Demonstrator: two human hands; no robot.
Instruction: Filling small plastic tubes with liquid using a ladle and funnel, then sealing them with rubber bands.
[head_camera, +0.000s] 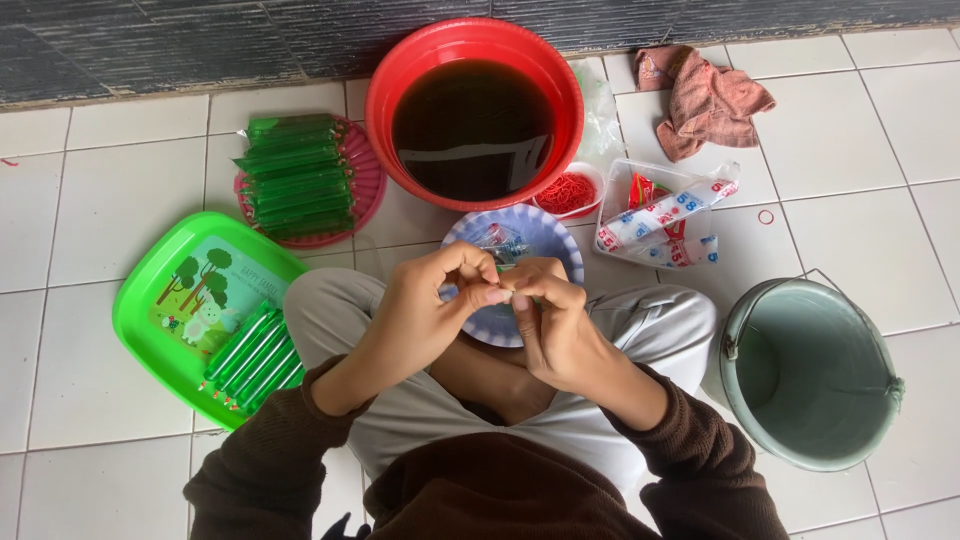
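Between my fingertips, in the head view, I see a small green-tipped piece (507, 291), mostly hidden, so I cannot tell just what it is. My left hand (430, 305) has its thumb and forefinger pressed together on it from one side; my right hand (555, 325) pinches it from the other, fingers curled shut around it. Both hands meet above my lap, over the near edge of a blue-and-white bowl (555, 245) with clear wrappers inside.

Beyond the fingers stands a red basin (400, 75) full of dark liquid, and just right of it a small white dish of red rubber bands (570, 190). Further right lies a clear tray (625, 235) with plastic packets, and a pink cloth (710, 100) behind it. Left of the fingers, a pink plate (368, 185) carries stacked green tubes (295, 175); nearer, a green tray (150, 300) holds a row of more green tubes. Right of my hands sits a grey-green bucket (810, 380).
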